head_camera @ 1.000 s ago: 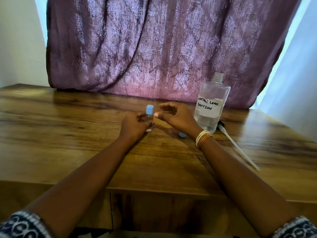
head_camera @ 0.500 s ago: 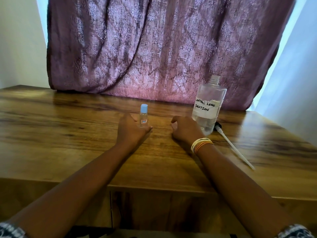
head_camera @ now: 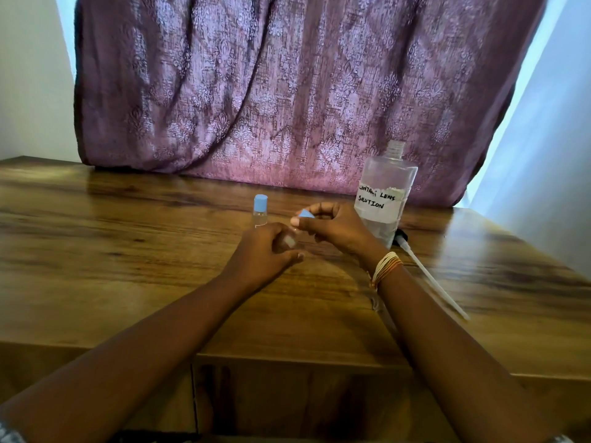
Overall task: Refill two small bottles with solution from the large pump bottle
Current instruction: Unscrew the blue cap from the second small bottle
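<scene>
Right hand (head_camera: 335, 228) pinches a blue cap (head_camera: 305, 214) over the small bottle hidden in the closed left hand (head_camera: 265, 251), with a second capped small bottle (head_camera: 260, 211) behind, the uncapped large bottle (head_camera: 383, 199) handwritten "CONTACT LENS SOLUTION" alongside, and its pump (head_camera: 428, 276) flat on the table (head_camera: 128, 251).

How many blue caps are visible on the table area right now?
2. One blue cap sits on the small bottle standing behind the left hand. The other is pinched in the right hand.
</scene>
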`<control>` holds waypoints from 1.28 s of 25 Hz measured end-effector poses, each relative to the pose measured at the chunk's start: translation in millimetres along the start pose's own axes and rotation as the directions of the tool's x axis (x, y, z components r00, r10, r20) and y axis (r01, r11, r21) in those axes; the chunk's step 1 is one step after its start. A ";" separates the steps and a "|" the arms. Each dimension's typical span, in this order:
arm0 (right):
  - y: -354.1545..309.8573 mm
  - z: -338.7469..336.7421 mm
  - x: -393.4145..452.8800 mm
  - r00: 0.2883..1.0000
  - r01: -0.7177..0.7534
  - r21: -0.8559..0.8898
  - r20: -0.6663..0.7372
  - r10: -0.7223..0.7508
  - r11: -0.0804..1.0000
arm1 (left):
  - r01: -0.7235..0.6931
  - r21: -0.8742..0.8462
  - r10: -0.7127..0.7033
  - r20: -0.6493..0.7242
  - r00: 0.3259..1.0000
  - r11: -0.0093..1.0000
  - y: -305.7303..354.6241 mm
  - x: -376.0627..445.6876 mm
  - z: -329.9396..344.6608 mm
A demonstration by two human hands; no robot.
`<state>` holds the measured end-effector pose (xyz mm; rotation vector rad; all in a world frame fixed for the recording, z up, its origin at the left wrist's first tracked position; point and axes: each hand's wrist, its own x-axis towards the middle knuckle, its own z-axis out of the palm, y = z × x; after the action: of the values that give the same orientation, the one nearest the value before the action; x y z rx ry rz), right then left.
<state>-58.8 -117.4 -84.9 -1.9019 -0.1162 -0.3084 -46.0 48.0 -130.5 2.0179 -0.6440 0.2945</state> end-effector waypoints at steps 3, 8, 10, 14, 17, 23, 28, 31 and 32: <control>-1.3 11.4 -3.1 0.996 0.024 0.095 -0.090 -0.015 0.995 | 0.039 -0.141 -0.033 0.041 0.999 0.989 0.4 -2.5 -0.3; -3.2 15.7 -3.7 0.988 0.068 0.029 -0.139 -0.063 0.997 | 0.092 -0.265 -0.092 0.012 0.996 0.960 -3.8 2.7 -1.0; -2.2 14.5 -3.8 0.988 0.091 -0.022 -0.120 -0.093 0.996 | 0.106 -0.283 -0.101 0.033 0.994 0.953 -6.5 4.2 -0.9; -1.9 17.6 -6.5 0.983 0.161 -0.009 -0.087 -0.161 0.987 | 0.114 -0.283 -0.102 0.058 0.993 0.952 -11.5 6.7 0.0; -6.1 15.0 -10.3 0.976 0.216 0.019 0.006 -0.217 0.976 | 0.143 -0.362 -0.112 0.105 0.988 0.921 -12.9 7.9 0.8; -7.5 11.5 -7.9 0.971 0.204 0.126 0.098 -0.217 0.971 | 0.121 -0.312 -0.078 0.145 0.986 0.943 -8.0 5.8 -1.6; -4.5 11.6 -5.2 0.985 0.170 0.112 -0.011 -0.170 0.979 | 0.082 -0.193 -0.066 0.087 0.994 0.978 -0.7 4.3 -3.7; -4.7 10.2 -5.5 0.980 0.158 0.215 0.084 -0.179 0.964 | 0.092 -0.175 -0.077 0.092 0.993 0.980 -1.4 4.0 -4.5; -4.6 11.0 -5.1 0.977 0.157 0.210 0.106 -0.183 0.965 | 0.100 -0.180 -0.086 0.087 0.993 0.979 -2.5 4.5 -4.0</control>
<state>-63.0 -105.2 -85.6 -1.7128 -0.3829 -0.2825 -40.6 51.0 -128.2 1.8823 -0.6007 0.0961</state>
